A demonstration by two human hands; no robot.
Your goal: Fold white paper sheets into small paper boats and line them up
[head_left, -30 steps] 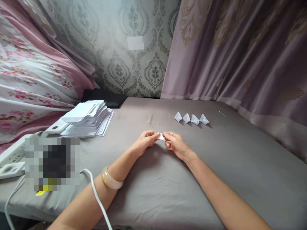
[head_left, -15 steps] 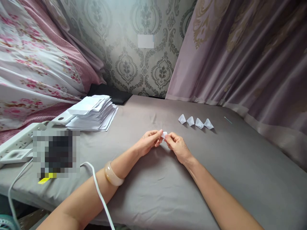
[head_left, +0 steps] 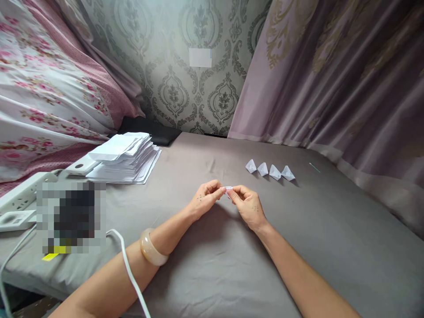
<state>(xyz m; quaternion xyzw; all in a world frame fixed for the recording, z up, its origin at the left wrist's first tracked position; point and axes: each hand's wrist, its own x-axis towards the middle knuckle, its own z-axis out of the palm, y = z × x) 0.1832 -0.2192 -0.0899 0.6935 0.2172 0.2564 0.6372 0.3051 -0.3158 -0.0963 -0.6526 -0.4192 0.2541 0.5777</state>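
Observation:
Between my hands is a small folded piece of white paper [head_left: 228,189], held above the grey cloth-covered table [head_left: 205,260]. My left hand [head_left: 208,196] pinches its left end with thumb and fingers. On the opposite end, my right hand [head_left: 247,204] grips it the same way. Fingers cover most of the paper, so its full shape is hidden. Beyond my right hand stands a row of several small folded paper shapes [head_left: 274,172], pointed at the top. A pale bangle [head_left: 153,248] circles my left wrist.
A stack of white paper [head_left: 124,159] lies at the back left, near a black flat item [head_left: 162,136]. Power strips [head_left: 23,192], a white cable [head_left: 127,260] and a blurred-out dark object [head_left: 74,214] are on the left. A cotton swab [head_left: 314,167] lies far right.
The folded paper has turned in my fingers and now shows a thin, flat edge. Both hands have shifted slightly, with the thumbs closer along it. The view has moved a little.

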